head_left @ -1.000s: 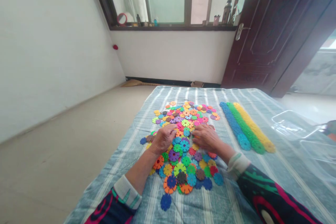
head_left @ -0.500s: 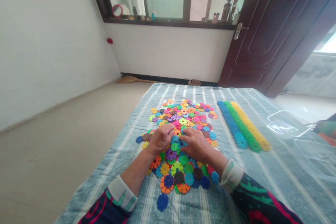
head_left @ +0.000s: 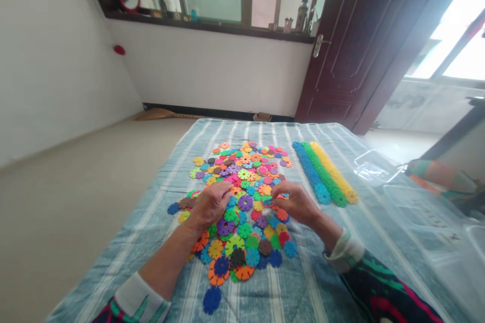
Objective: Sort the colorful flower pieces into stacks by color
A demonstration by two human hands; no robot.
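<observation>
A spread of notched plastic discs [head_left: 226, 226] in many colours lies loose on the striped cloth [head_left: 151, 242]. My left hand [head_left: 212, 203] is over the left side of the pile, its fingers curled closed. Whatever they hold is hidden behind the knuckles. At the right edge of the pile, my right hand [head_left: 297, 203] has thumb and fingers pinched together, with a small blue disc [head_left: 267, 202] showing at the tips. A purple disc [head_left: 245, 203] lies flat between the two hands.
Right of the pile lie three long rows of joined discs: blue [head_left: 310, 174], green [head_left: 324, 174] and yellow [head_left: 335, 174]. Clear plastic containers [head_left: 375, 166] stand further right, beside an orange-and-green item [head_left: 439, 175]. A dark red door [head_left: 341, 55] is behind.
My right hand has moved right, away from my left hand, uncovering discs between them. My left hand stays closed over the pile. The view has turned to the right.
</observation>
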